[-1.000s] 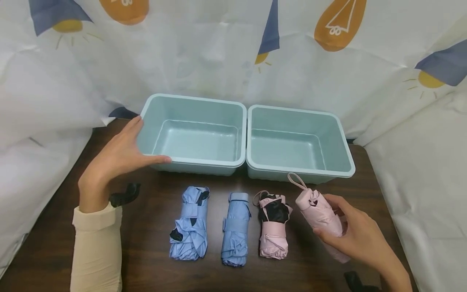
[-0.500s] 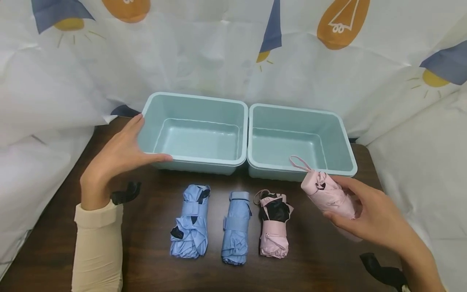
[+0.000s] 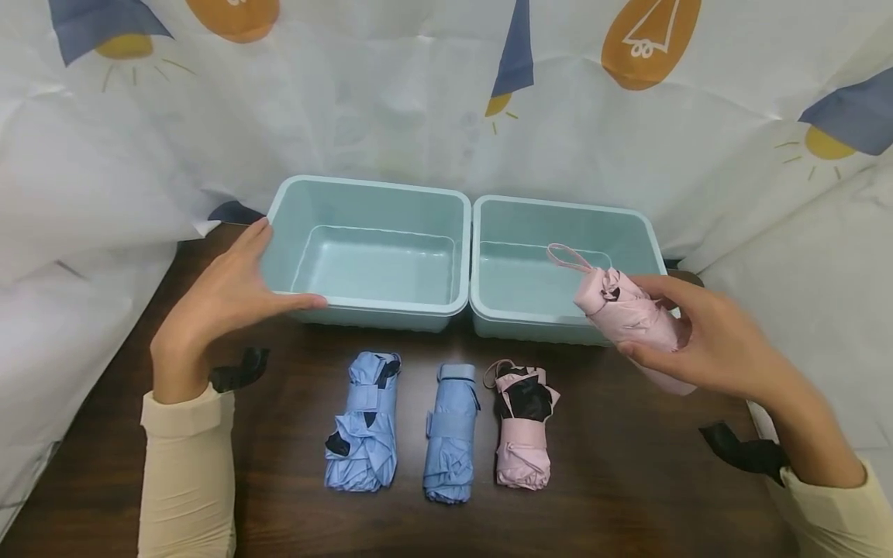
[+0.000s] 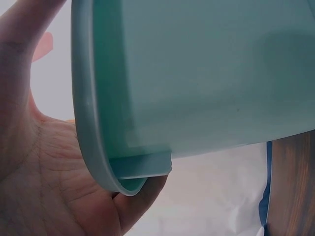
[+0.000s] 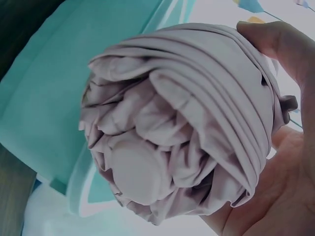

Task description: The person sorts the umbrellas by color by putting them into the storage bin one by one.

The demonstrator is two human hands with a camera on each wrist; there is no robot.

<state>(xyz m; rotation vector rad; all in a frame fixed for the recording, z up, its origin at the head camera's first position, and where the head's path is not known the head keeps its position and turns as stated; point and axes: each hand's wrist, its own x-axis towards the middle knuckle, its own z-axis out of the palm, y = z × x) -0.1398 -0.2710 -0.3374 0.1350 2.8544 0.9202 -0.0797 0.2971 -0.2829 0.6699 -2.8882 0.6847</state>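
Note:
My right hand [image 3: 718, 341] grips a folded pink umbrella [image 3: 638, 314], thumb on the near side and fingers on the far side. The umbrella tilts over the near right part of the right pale-teal bin [image 3: 516, 279], its wrist loop pointing into it. In the right wrist view, the bunched end of the pink umbrella [image 5: 177, 123] faces the camera. My left hand [image 3: 223, 287] spans the left end of the left teal bin [image 3: 380, 267], its thumb lying straight on the near rim. The left wrist view shows the palm [image 4: 69, 172] against the bin's rim [image 4: 86, 98].
Before the bins lie two folded blue umbrellas [image 3: 363, 457] and another folded pink umbrella [image 3: 523, 453], side by side on the dark wooden table [image 3: 628, 496]. A white patterned cloth [image 3: 391, 93] hangs behind the bins and along both sides.
My right hand has lifted the pink umbrella and carried it away from me, from the table's right side to over the right bin. My left hand has stayed at the left bin.

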